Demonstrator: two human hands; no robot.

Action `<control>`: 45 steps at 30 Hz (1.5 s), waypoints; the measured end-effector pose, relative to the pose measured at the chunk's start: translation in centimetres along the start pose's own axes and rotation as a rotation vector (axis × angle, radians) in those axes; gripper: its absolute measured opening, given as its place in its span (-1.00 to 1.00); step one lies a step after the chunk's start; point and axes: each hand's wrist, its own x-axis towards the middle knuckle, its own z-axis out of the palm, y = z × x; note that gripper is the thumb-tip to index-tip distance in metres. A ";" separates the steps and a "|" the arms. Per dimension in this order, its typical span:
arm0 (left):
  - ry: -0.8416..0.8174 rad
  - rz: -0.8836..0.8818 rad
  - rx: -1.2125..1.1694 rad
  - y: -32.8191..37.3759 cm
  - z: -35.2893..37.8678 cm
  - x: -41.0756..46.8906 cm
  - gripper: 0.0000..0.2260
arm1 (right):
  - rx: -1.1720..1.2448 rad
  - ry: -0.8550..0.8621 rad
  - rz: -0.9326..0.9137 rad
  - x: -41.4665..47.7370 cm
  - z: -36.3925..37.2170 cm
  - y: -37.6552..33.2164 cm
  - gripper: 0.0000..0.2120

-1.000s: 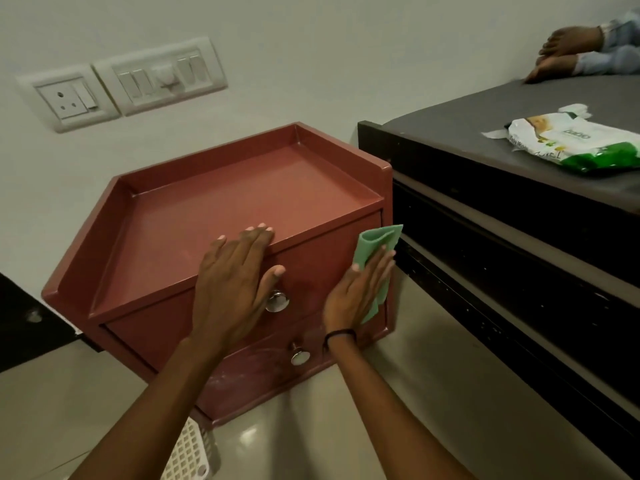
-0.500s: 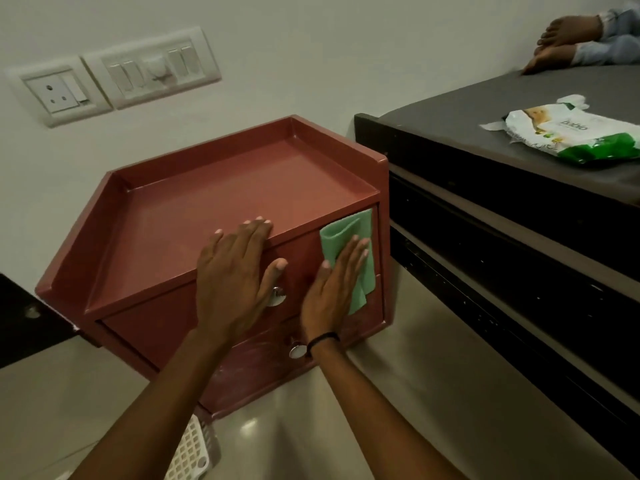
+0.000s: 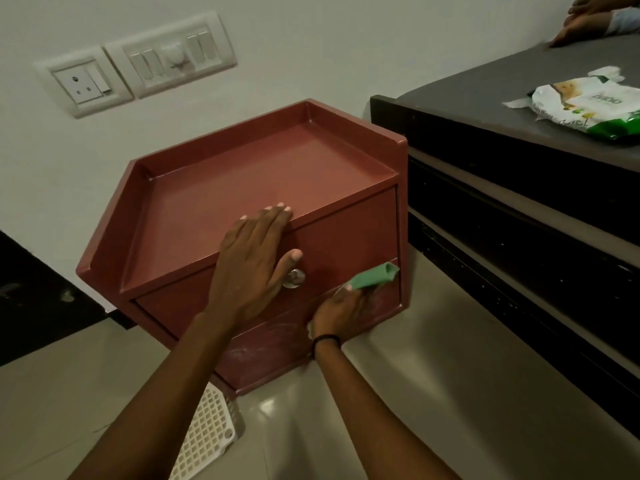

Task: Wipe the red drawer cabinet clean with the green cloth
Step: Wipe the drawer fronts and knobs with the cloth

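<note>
The red drawer cabinet [image 3: 242, 188] stands on the tiled floor against the wall, with a tray-like top and two drawers. My left hand [image 3: 252, 261] lies flat on the front edge of the top, its thumb just above the upper drawer's metal knob [image 3: 294, 278]. My right hand [image 3: 341, 311] presses the green cloth [image 3: 372, 276] against the right part of the lower drawer front. The cloth sticks out past my fingertips, bunched up. The lower drawer's knob is hidden behind my right hand. Pale dusty smears show on the lower drawer front.
A dark bed frame with a grey mattress [image 3: 519, 98] stands close on the right, with a white and green packet [image 3: 588, 105] on it and another person's feet [image 3: 588, 22] at its far end. A white lattice basket [image 3: 207, 431] lies on the floor under my left arm. Wall switches [image 3: 138, 71] are above.
My right hand has slid the green cloth down from the upper drawer front to the lower drawer front. My left hand has stayed on the top's front edge.
</note>
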 end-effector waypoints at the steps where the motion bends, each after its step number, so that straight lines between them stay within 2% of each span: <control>1: 0.006 0.003 0.001 0.1 0.1 0.0 -0.42 | -0.047 -0.044 -0.002 -1.1 -0.2 1.1 -0.55; 5: 0.047 -0.004 0.035 0.3 0.6 0.2 -0.43 | -0.109 -0.236 -0.065 -5.4 -0.3 4.4 -0.47; 8: 0.068 0.019 0.146 0.4 1.3 -0.1 -0.41 | -0.068 -0.106 0.022 -0.3 -0.3 3.0 -0.48; 11: 0.047 0.228 0.251 0.9 2.3 -1.4 -0.42 | -0.162 0.031 0.132 5.8 -1.8 1.3 -0.48; 14: -0.074 0.386 0.277 1.7 3.8 -2.8 -0.45 | -0.142 -0.015 -0.064 3.4 -1.6 3.0 -0.49; 18: -0.255 0.447 0.364 2.3 5.2 -3.3 -0.46 | -0.204 -0.271 -0.226 -5.7 -0.8 7.1 -0.47; 21: -0.285 0.422 0.375 2.7 5.3 -3.1 -0.45 | -0.179 -0.299 -0.165 -5.1 -0.2 7.4 -0.46; 25: -0.297 0.397 0.341 2.6 4.5 -3.2 -0.43 | -0.116 -0.098 -0.019 1.3 -0.3 5.1 -0.46; 28: -0.290 0.386 0.323 2.0 3.8 -3.1 -0.40 | -0.115 -0.048 0.077 5.7 -1.5 4.3 -0.46; 31: -0.302 0.376 0.307 1.4 4.1 -3.2 -0.39 | -0.068 -0.112 0.072 3.0 -1.1 5.9 -0.45; 35: -0.264 0.400 0.327 0.8 4.6 -3.3 -0.41 | -0.048 -0.367 0.208 -5.6 -0.4 8.8 -0.45; 38: -0.181 0.375 0.359 0.2 4.4 -3.1 -0.40 | -0.009 -0.304 0.267 -3.8 -0.3 7.7 -0.45; 42: -0.065 0.317 0.392 -1.4 3.6 -3.3 -0.45 | -0.005 -0.109 0.116 3.4 -1.5 4.5 -0.44; 45: -0.082 0.324 0.401 -2.2 3.4 -3.6 -0.38 | 0.002 -0.099 0.065 3.4 -1.4 4.7 -0.44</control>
